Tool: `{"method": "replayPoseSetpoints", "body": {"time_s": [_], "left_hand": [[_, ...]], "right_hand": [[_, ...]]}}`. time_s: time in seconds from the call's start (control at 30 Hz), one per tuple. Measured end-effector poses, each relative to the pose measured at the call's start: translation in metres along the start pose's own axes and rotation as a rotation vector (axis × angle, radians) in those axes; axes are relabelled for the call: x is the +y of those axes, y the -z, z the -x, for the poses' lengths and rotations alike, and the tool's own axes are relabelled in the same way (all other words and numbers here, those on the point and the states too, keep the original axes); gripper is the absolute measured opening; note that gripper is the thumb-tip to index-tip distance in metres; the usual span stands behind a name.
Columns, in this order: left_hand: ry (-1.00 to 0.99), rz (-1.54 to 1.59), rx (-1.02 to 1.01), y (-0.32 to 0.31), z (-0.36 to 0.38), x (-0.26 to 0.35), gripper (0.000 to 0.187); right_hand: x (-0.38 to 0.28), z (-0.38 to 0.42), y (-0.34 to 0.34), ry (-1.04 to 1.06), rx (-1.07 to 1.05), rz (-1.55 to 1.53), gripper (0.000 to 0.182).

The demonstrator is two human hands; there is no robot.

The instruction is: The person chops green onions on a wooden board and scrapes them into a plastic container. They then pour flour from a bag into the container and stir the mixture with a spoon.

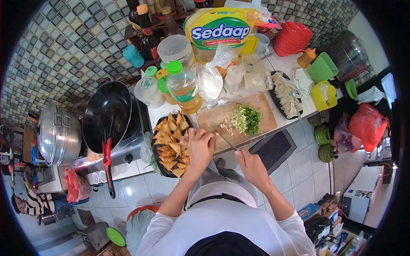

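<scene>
Tiled wall (64,55) behind, wooden board (268,115) in front — your right hand (253,167) clamps the knife (225,138) at the near edge, blade slanting forward-left just beside your left hand (200,146) — fingers bunched, can't tell on what.

Around one wooden chopping board (268,117) there are one knife (225,138) at seven o'clock, two black plates (279,107) at two and eight, one Sedaap pouch (220,32) at twelve, and one black wok (98,119) and one metal steamer pot (57,136) at nine.
</scene>
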State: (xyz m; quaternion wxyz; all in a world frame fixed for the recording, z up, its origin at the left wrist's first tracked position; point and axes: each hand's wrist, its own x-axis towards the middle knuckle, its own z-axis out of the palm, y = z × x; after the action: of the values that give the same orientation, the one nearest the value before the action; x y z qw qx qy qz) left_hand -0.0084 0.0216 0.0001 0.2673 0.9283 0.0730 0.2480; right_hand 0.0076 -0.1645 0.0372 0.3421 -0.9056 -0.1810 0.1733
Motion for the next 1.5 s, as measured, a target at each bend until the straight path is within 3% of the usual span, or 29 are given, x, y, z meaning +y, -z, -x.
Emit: {"method": "replayPoseSetpoints", "body": {"time_s": [0.3,0.53,1.0,1.5], "left_hand": [[-0.009,-0.013,-0.017,-0.002,-0.002,-0.003,0.008],[-0.064,-0.043,0.028,0.0,-0.001,0.002,0.007],[0.008,-0.002,-0.007,-0.003,0.001,-0.005,0.009],[0.028,-0.031,-0.028,0.001,0.001,-0.001,0.007]], "right_hand": [[-0.01,-0.005,-0.005,0.055,-0.028,0.206,0.032],[-0.003,-0.004,-0.001,0.046,-0.037,0.184,0.033],[-0.004,-0.001,0.0,0.008,-0.062,0.051,0.034],[-0.013,-0.007,-0.001,-0.018,-0.081,0.171,0.035]]}}
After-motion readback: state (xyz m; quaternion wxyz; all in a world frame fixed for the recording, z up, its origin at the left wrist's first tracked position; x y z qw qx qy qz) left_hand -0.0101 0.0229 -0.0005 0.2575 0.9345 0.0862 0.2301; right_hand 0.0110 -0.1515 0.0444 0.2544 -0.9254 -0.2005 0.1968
